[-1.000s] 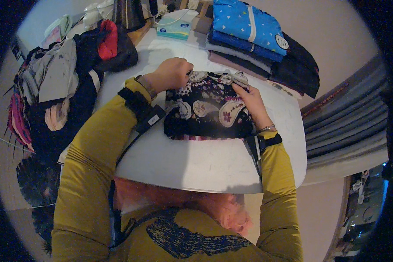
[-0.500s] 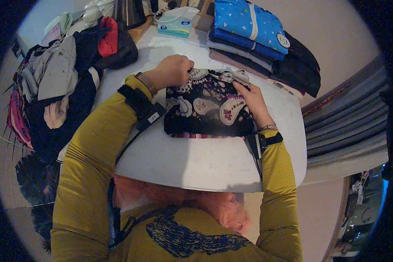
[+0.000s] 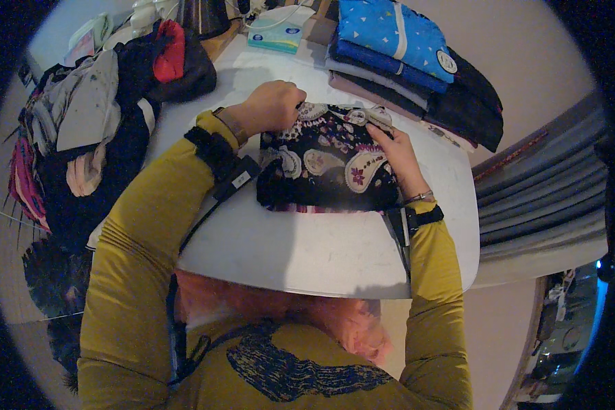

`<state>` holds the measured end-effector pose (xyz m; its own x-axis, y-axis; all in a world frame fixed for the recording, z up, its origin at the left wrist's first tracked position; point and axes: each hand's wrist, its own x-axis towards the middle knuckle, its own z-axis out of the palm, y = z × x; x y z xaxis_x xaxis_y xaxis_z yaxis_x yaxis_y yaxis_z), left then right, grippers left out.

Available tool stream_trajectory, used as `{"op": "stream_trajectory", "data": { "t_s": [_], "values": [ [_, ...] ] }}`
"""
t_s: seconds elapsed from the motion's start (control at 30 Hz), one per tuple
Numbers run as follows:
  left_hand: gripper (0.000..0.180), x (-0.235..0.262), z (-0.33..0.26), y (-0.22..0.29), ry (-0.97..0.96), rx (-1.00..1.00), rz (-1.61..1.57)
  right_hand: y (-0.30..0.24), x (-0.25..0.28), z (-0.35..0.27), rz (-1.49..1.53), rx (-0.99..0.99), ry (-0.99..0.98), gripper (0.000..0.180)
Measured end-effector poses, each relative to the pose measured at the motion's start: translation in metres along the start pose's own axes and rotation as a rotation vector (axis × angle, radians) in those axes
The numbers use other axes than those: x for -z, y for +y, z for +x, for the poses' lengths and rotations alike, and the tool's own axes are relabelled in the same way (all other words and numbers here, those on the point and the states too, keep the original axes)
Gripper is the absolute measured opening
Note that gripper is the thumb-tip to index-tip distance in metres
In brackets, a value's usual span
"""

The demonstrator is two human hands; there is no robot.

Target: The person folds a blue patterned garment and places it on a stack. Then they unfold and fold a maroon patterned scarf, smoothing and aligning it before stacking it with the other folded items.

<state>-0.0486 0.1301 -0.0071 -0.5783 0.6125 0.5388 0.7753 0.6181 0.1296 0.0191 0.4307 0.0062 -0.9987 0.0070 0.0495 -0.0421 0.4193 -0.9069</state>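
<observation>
Pressing down on the far edge of a dark paisley cloth, both hands work close together on the white table. The left hand is curled into a loose fist over the cloth's far left corner, fingers closed on the fabric; the right hand lies flatter along the far right edge, fingertips pinching what looks like a folded-over hem, though how tightly I cannot tell. The cloth itself lies folded, mostly flat, its near edge well clear of the table's rim. Since both grips sit at the far side, the near layers are unheld and could slide or fall open if the hands pull. Just beyond the right hand stands a stack of folded cloths; a hasty push could nudge it. Left of the left hand, a heap of loose clothes crowds the table edge and could snag the cloth.
</observation>
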Motion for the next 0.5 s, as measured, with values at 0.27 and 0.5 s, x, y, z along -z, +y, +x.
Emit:
{"op": "stream_trajectory", "data": {
  "t_s": [0.27,0.5],
  "values": [
    [0.015,0.0,-0.001,0.003,0.04,-0.012,-0.011,0.001,-0.002,0.001,0.03,0.031,0.003,0.04],
    [0.016,-0.001,-0.002,0.004,0.025,0.01,-0.022,-0.009,-0.003,-0.005,0.018,0.027,-0.005,0.039]
  ]
}}
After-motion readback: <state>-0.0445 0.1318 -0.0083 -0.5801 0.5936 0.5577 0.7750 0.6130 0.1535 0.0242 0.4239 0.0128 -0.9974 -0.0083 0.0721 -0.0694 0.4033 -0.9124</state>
